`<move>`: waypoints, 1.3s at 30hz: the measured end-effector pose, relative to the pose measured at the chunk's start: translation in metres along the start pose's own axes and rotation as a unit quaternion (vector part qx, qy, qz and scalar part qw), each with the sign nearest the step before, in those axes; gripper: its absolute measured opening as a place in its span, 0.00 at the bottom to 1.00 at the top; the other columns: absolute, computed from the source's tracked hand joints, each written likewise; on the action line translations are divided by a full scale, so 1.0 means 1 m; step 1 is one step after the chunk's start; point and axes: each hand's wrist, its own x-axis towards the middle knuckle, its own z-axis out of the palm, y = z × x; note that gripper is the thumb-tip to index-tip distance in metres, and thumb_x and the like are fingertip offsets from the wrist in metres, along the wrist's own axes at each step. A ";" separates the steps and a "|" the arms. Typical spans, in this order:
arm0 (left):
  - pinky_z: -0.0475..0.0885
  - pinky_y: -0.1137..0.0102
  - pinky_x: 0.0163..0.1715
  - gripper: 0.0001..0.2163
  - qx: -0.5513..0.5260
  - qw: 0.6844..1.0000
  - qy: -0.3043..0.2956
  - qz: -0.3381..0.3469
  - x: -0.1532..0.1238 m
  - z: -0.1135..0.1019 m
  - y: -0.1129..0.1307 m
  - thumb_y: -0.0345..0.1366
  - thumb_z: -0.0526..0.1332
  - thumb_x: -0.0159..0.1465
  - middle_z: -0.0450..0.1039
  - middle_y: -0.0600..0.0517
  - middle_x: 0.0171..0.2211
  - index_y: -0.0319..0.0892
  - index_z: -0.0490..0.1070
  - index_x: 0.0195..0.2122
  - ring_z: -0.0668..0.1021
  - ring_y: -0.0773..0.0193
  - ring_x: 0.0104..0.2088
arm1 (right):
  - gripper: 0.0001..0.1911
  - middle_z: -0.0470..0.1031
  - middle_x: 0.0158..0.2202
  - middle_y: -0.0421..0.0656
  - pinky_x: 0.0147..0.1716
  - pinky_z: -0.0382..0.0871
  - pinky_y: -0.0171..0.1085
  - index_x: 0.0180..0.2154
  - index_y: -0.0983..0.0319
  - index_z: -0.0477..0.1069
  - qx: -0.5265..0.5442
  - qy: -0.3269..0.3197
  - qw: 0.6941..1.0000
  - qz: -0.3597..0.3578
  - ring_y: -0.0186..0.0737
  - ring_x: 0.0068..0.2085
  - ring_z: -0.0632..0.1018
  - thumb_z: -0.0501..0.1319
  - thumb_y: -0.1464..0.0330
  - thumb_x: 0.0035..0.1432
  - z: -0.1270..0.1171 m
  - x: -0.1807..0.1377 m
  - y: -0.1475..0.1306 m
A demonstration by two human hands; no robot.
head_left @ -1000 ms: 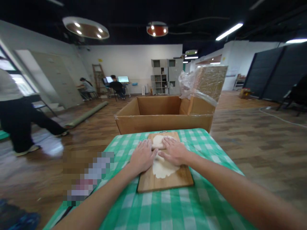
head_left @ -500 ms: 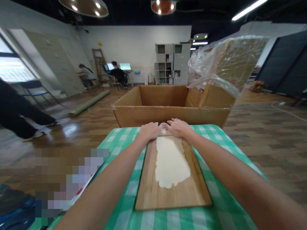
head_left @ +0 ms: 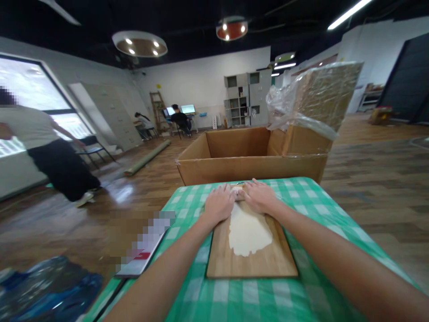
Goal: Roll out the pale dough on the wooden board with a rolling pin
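Cream dough [head_left: 250, 232]; far end seemingly beneath fingers [head_left: 224, 192]

Daylight pouring through window [head_left: 31, 82] at left, bleaching toward white. Round ceiling lamps [head_left: 140, 44] and tube light [head_left: 348, 14] burning against near-black ceiling [head_left: 187, 13]. Glare patch shining on wooden floor [head_left: 124, 194]; plastic wrap [head_left: 284, 100] glinting; far monitors [head_left: 188, 109] glowing. Soft light falling on pale dough [head_left: 250, 232]; faint shadow edging wooden board [head_left: 251, 267] on checked surface [head_left: 328, 250]. Fingers [head_left: 224, 191] blurring slightly. Wide lens tilting verticals, stretching forearms [head_left: 321, 243] outward. Pixel blocks masking patch at lower left.
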 end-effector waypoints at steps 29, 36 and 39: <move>0.58 0.48 0.67 0.31 -0.010 1.000 0.013 -0.022 -0.100 -0.015 0.022 0.56 0.46 0.75 0.59 0.34 0.71 0.36 0.62 0.68 0.63 0.40 0.70 | 0.28 0.74 0.58 0.55 0.63 0.61 0.52 0.54 0.62 0.74 0.047 0.027 0.995 -0.085 0.54 0.60 0.71 0.44 0.51 0.76 -0.045 -0.106 -0.039; 0.53 0.48 0.70 0.28 -0.010 1.000 0.000 0.027 -0.048 -0.013 0.006 0.51 0.40 0.77 0.71 0.38 0.64 0.39 0.71 0.60 0.69 0.46 0.67 | 0.47 0.43 0.78 0.57 0.72 0.45 0.54 0.74 0.67 0.53 0.032 -0.004 0.996 -0.080 0.57 0.77 0.47 0.36 0.40 0.72 -0.023 -0.055 -0.017; 0.59 0.47 0.67 0.26 0.004 1.000 0.019 -0.001 -0.023 -0.006 0.004 0.48 0.40 0.78 0.75 0.39 0.59 0.42 0.75 0.56 0.74 0.46 0.61 | 0.50 0.39 0.78 0.57 0.72 0.44 0.55 0.77 0.67 0.43 0.022 -0.001 0.998 -0.055 0.58 0.77 0.45 0.36 0.38 0.71 -0.017 -0.032 -0.006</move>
